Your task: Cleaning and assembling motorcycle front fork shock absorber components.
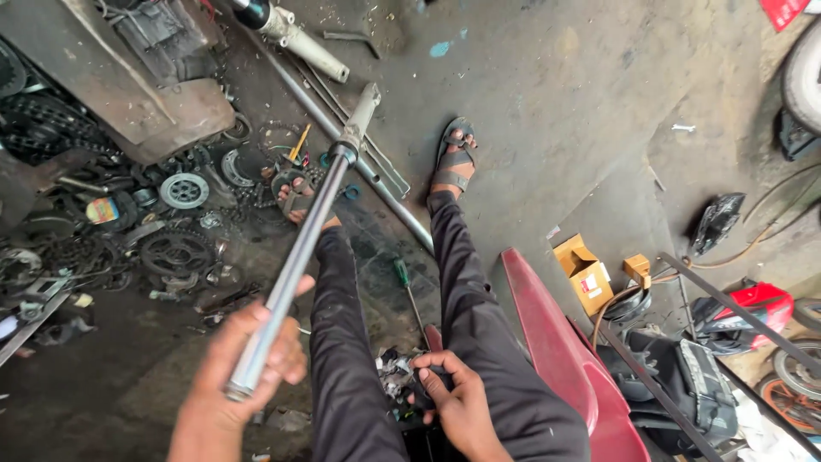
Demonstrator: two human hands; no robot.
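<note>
Seemingly fork tube [295,261] up-right (lengthwise)

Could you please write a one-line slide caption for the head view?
Left hand grips a chrome fork tube; right hand rests on dark parts between the knees.

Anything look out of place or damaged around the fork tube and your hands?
Nothing looks damaged on the fork tube in the left hand. What stands out is loose sprockets and chain parts strewn across the floor, and a green screwdriver lying between the legs.
</note>
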